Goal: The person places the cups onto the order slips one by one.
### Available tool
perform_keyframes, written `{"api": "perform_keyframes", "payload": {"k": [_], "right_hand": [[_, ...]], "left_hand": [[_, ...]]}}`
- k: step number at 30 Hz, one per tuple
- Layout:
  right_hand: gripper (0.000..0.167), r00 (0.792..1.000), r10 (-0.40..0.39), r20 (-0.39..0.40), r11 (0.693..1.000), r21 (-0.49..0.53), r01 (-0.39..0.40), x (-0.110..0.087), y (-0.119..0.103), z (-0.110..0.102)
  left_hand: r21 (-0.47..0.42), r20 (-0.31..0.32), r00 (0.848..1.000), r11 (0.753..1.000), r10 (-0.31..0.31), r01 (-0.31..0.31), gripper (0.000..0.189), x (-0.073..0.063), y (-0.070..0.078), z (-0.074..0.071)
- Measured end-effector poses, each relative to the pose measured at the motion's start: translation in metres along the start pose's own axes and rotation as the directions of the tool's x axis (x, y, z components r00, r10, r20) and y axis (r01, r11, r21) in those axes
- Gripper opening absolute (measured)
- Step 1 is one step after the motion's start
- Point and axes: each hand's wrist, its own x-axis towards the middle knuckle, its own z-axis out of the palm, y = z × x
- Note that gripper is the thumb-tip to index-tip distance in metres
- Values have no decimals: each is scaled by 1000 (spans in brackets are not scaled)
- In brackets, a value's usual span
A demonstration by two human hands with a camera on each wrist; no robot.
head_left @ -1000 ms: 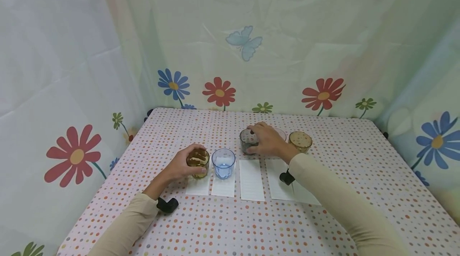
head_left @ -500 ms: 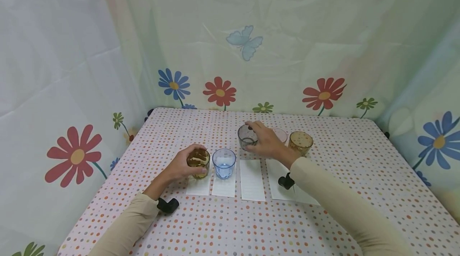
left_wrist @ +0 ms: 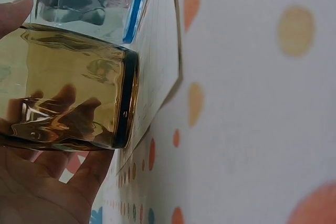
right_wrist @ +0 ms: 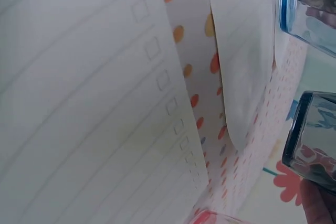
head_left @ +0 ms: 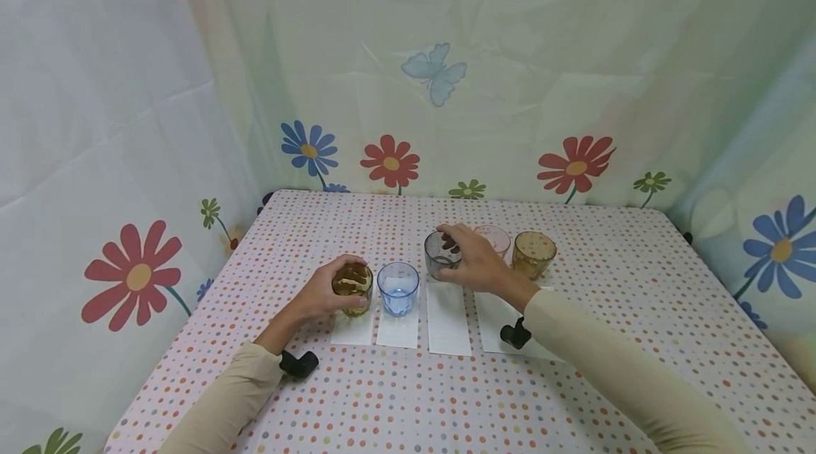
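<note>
My left hand (head_left: 320,292) grips an amber glass (left_wrist: 73,87), which stands upright on the leftmost white paper strip (head_left: 349,335). Right beside it is a clear blue glass (head_left: 398,291) on the second strip. My right hand (head_left: 479,261) holds a smoky grey glass (head_left: 438,256) by its side, above the far end of the third strip (head_left: 449,323). In the right wrist view a gap shows between the base of this grey glass (right_wrist: 315,140) and the paper, with the flowered curtain behind it.
Behind my right hand stand a pink glass (head_left: 497,236) and a second, lighter amber glass (head_left: 534,254). Further paper (head_left: 500,319) lies under my right forearm. A dotted cloth covers the table (head_left: 408,404), and a flowered curtain (head_left: 357,71) encloses its back and sides.
My right hand raised the grey glass off the cloth, then brought it closer to me, towards the third strip. More of the pink glass shows now. My left hand stayed on the amber glass.
</note>
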Motion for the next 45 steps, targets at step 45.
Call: {"api": "perform_keyframes", "payload": {"k": [45], "right_hand": [[96, 965, -119, 235, 992, 63, 108, -38, 1, 0]], "left_hand": [[-7, 16, 1000, 1000, 25, -25, 65, -1, -3, -1]]}}
